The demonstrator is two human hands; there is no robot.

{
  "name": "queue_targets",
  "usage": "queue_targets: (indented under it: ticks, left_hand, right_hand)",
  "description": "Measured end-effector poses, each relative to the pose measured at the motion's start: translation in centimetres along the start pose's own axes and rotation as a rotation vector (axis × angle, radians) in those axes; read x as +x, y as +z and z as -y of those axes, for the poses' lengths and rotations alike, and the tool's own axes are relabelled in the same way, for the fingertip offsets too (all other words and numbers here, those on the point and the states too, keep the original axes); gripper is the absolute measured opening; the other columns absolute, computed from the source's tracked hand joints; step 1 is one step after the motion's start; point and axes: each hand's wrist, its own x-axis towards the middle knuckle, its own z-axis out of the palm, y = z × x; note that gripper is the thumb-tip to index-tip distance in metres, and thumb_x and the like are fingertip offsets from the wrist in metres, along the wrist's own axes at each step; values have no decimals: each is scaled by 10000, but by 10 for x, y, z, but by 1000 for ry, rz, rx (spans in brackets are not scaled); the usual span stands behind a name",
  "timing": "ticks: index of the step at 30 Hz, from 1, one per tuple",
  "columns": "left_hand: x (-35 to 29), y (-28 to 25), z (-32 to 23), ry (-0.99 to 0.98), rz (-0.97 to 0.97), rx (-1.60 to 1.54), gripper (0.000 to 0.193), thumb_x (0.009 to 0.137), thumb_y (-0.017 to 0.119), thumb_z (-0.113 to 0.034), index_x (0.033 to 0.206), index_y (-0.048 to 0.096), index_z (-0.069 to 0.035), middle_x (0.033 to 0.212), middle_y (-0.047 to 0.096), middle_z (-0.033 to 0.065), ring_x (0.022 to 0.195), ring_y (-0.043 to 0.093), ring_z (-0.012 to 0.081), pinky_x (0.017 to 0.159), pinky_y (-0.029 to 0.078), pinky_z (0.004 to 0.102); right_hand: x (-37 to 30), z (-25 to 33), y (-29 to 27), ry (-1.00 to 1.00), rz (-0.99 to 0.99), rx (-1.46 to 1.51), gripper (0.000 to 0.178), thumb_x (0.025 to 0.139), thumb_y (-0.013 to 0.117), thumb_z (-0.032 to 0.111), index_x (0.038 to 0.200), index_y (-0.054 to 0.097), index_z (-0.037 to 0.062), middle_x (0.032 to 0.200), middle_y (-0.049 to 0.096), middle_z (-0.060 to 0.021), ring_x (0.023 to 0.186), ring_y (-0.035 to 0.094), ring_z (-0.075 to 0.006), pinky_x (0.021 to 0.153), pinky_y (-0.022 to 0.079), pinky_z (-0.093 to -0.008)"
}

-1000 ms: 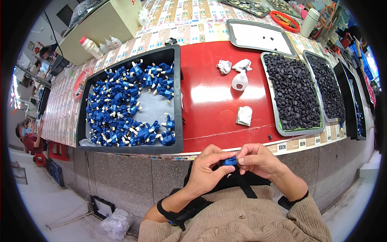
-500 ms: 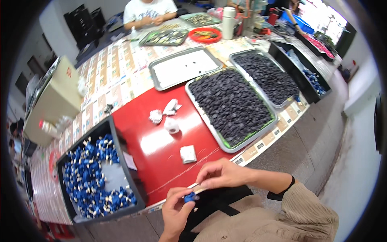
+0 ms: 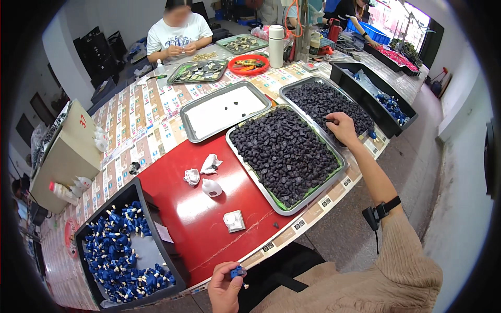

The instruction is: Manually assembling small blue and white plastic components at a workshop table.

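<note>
My left hand [image 3: 224,290], at the table's near edge, is closed on a small blue figure [image 3: 238,272] with a pale part showing below. Stretched out to the right, my right hand [image 3: 342,129] is over the right-hand tray of small dark pieces [image 3: 318,99]. Its fingers are pinched together at the pieces; whatever lies between the fingertips is too small to make out. A nearer tray of dark pieces [image 3: 284,156] lies just left of my right forearm. On the left stands a black bin [image 3: 163,245] of similar blue figures [image 3: 112,245].
The red mat [image 3: 172,177] carries crumpled tissues [image 3: 211,164], a white bottle [image 3: 212,188], a white square object [image 3: 234,221] and a dark piece [image 3: 275,225]. Beyond is a white-lined tray [image 3: 214,112]. A black bin [image 3: 365,99] stands far right. Co-workers sit across the table.
My right hand has left the blue figure near my left hand and moved up and right to the far tray. The left hand still holds the figure. The view has shifted.
</note>
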Motion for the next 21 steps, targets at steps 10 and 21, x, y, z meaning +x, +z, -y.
queue_targets:
  ticks: [10, 21]
  left_hand:
    - [-3, 8, 0, -29, -14, -6, 275, 844, 580, 47, 1113, 593, -8, 1010, 562, 47, 886, 562, 130, 783, 461, 242]
    - [-3, -7, 19, 13, 10, -70, 283, 833, 644, 2, 1110, 589, 29, 1094, 515, 82, 991, 568, 173, 890, 457, 297]
  right_hand:
    - [11, -14, -4, 56, 57, -34, 153, 757, 655, 109, 886, 671, 27, 802, 660, -139, 735, 645, -237, 707, 510, -335]
    - [-65, 115, -35, 580, 545, 1220, 147, 919, 558, 47, 1048, 594, -13, 972, 630, -71, 881, 630, -120, 767, 550, -217]
